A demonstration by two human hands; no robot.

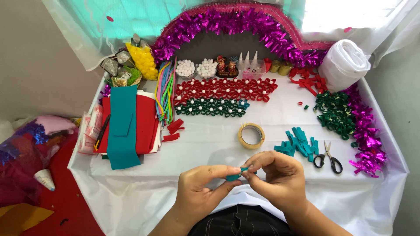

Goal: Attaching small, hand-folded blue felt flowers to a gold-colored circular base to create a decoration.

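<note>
My left hand (199, 185) and my right hand (280, 175) meet at the near edge of the white-covered table (210, 144). Between the fingertips of both hands is a small teal felt strip (236, 175), pinched and partly hidden by the fingers. A pile of cut teal felt strips (297, 142) lies just beyond my right hand, with black-handled scissors (328, 159) beside it. A roll of tan tape (251, 135) sits ahead of my hands.
Rows of red felt flowers (227, 89) and green felt flowers (212, 107) with white centres lie mid-table. Teal and red felt sheets (124, 124) lie left, pipe cleaners (165, 91) beside them. Green loops (334, 111), purple tinsel (365, 131), white fabric roll (345, 63) at right.
</note>
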